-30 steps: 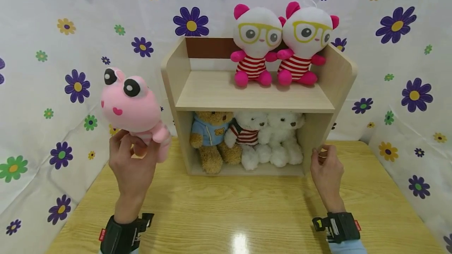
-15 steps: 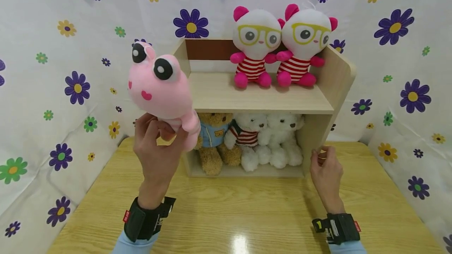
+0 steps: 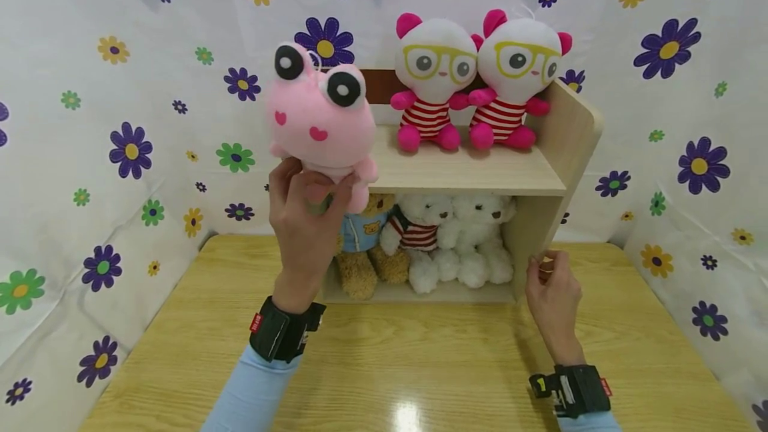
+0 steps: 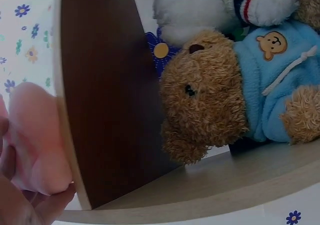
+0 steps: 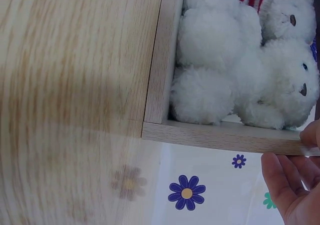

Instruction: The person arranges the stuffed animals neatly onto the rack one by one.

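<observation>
My left hand [image 3: 306, 219] grips a pink plush frog [image 3: 321, 119] by its lower body, in front of the upper left of the wooden shelf [image 3: 480, 172]. In the left wrist view the frog's pink body [image 4: 37, 135] is close to the shelf board's front edge; whether they touch I cannot tell. My right hand [image 3: 555, 302] pinches the shelf's right side panel [image 5: 225, 137], thumb on the inner side and fingers outside. Two panda plushes, a left one [image 3: 435, 79] and a right one [image 3: 516, 79], sit upright on the upper level, leaning together.
The lower level holds a brown teddy bear [image 4: 205, 95] in a blue jacket, a white bear in a striped top [image 3: 420, 235] and a plain white bear [image 3: 483, 239]. Below is a wooden table [image 3: 384, 365]. Flowered cloth [image 3: 150, 52] hangs behind and at both sides.
My left hand has carried the frog rightward and upward, from beside the shelf to in front of its upper left part. The right hand stays on the side panel.
</observation>
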`<act>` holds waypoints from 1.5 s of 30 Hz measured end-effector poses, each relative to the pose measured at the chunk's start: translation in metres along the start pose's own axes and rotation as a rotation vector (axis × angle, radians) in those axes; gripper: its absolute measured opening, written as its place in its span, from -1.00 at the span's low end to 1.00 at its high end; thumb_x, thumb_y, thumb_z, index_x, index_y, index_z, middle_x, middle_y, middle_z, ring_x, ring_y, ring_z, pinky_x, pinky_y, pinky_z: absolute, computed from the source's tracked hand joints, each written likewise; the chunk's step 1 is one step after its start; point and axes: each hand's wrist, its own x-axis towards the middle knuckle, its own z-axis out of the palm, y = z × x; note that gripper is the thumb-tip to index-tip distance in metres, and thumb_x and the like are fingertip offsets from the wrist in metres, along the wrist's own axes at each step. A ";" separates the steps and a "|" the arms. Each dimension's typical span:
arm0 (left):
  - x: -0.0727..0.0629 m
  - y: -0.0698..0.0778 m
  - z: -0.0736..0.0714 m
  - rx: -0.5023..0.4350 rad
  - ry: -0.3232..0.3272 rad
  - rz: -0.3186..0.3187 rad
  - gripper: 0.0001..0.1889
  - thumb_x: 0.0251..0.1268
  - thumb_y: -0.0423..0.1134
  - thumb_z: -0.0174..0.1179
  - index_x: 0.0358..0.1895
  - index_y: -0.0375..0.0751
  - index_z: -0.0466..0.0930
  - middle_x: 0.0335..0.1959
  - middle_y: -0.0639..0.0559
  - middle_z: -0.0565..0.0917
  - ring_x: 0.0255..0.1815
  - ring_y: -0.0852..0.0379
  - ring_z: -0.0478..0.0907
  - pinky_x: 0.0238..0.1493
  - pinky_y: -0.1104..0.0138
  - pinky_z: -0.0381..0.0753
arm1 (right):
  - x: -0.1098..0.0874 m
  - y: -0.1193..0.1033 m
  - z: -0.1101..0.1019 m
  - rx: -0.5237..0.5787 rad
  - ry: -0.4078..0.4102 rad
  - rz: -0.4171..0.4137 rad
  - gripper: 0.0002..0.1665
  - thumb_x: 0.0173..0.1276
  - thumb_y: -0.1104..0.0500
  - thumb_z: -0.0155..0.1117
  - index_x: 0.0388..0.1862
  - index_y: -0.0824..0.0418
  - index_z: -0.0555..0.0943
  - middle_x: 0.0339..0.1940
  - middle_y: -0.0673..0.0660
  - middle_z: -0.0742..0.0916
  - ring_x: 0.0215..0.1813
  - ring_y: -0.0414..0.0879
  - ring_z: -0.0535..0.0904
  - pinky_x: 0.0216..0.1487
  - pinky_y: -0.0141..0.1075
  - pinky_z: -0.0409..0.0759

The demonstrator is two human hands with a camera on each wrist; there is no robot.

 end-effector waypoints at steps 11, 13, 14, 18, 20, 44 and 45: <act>0.016 -0.001 0.021 0.123 -0.055 -0.090 -0.57 0.36 -0.03 0.36 -0.22 -0.45 0.62 0.17 -0.30 0.52 0.24 -0.07 0.53 0.13 0.09 0.68 | 0.000 0.002 0.000 -0.001 0.022 -0.021 -0.77 0.33 0.35 0.35 -0.13 0.47 0.55 -0.48 0.36 0.73 -0.48 0.20 0.73 -0.34 -0.72 0.33; 0.018 -0.002 0.023 0.136 -0.066 -0.107 -0.59 0.37 -0.03 0.35 -0.23 -0.43 0.62 0.14 -0.30 0.51 0.20 -0.09 0.53 0.09 0.09 0.66 | 0.000 0.002 0.000 -0.001 0.015 -0.023 -0.77 0.33 0.35 0.35 -0.12 0.47 0.55 -0.48 0.37 0.73 -0.47 0.21 0.74 -0.33 -0.74 0.32; 0.018 -0.002 0.023 0.147 -0.068 -0.106 -0.60 0.37 -0.04 0.35 -0.24 -0.42 0.62 0.10 -0.31 0.51 0.16 -0.11 0.54 0.06 0.08 0.65 | -0.001 0.002 0.000 -0.001 0.012 -0.022 -0.76 0.33 0.35 0.35 -0.12 0.47 0.55 -0.47 0.37 0.73 -0.47 0.21 0.74 -0.33 -0.75 0.31; 0.016 -0.003 0.022 0.182 -0.066 -0.057 -0.64 0.38 -0.07 0.34 -0.24 -0.39 0.63 -0.08 -0.29 0.51 -0.01 -0.19 0.49 -0.10 0.10 0.52 | -0.002 0.002 0.001 -0.002 0.008 -0.019 -0.75 0.33 0.35 0.36 -0.11 0.47 0.55 -0.47 0.37 0.73 -0.47 0.21 0.75 -0.33 -0.75 0.30; 0.014 -0.003 0.022 0.213 -0.062 -0.003 -0.67 0.39 -0.09 0.34 -0.25 -0.37 0.62 -0.17 -0.26 0.54 -0.08 -0.21 0.46 -0.13 0.08 0.44 | -0.002 0.001 0.001 -0.002 0.008 -0.016 -0.75 0.33 0.34 0.36 -0.11 0.47 0.55 -0.47 0.37 0.73 -0.46 0.21 0.75 -0.32 -0.76 0.29; 0.002 -0.001 0.016 0.260 -0.299 0.076 -0.66 0.48 -0.10 0.25 0.09 -0.29 0.72 -0.01 -0.17 0.67 0.06 -0.16 0.58 0.19 0.08 0.55 | -0.002 0.001 -0.001 0.001 -0.003 -0.001 -0.75 0.34 0.35 0.34 -0.10 0.49 0.55 -0.45 0.38 0.74 -0.46 0.22 0.75 -0.32 -0.80 0.25; 0.003 -0.001 0.018 0.259 -0.298 0.064 -0.66 0.47 -0.10 0.25 0.08 -0.29 0.72 -0.01 -0.17 0.67 0.06 -0.16 0.57 0.18 0.07 0.55 | -0.002 0.001 -0.001 0.000 -0.004 0.000 -0.75 0.35 0.35 0.34 -0.10 0.49 0.55 -0.44 0.38 0.74 -0.45 0.23 0.75 -0.31 -0.81 0.24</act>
